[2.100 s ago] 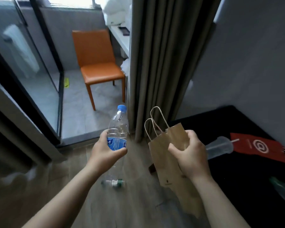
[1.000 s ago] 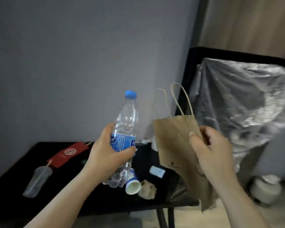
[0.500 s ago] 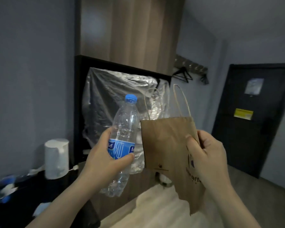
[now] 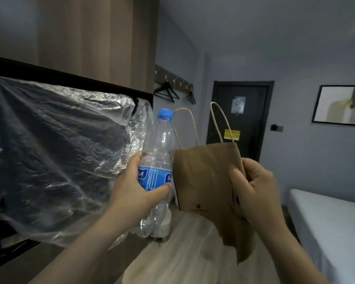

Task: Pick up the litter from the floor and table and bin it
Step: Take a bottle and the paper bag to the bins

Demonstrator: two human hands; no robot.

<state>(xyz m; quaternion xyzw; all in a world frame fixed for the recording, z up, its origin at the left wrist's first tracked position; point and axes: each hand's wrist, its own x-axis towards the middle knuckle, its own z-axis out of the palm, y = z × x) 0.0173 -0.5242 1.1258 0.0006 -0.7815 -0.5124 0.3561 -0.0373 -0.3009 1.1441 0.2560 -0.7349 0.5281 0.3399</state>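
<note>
My left hand [image 4: 131,193] grips a clear plastic bottle [image 4: 159,152] with a blue cap and blue label, held upright at chest height. My right hand [image 4: 254,187] pinches the upper right edge of a flat brown paper bag [image 4: 203,181] with two cord handles standing up. Bottle and bag are side by side, almost touching. A pale round object [image 4: 166,225] shows on the floor just behind the bottle's base; I cannot tell what it is. No table litter is in view.
A large screen wrapped in clear plastic [image 4: 55,152] fills the left. A dark door [image 4: 239,119] stands ahead past the wooden floor [image 4: 184,253]. A white bed [image 4: 332,222] lies at the right. Hangers [image 4: 166,93] hang on a wall rack.
My view has swung right, from the balcony chair and black table to the wrapped screen and the door. Both hands keep the bottle and bag in the same hold.
</note>
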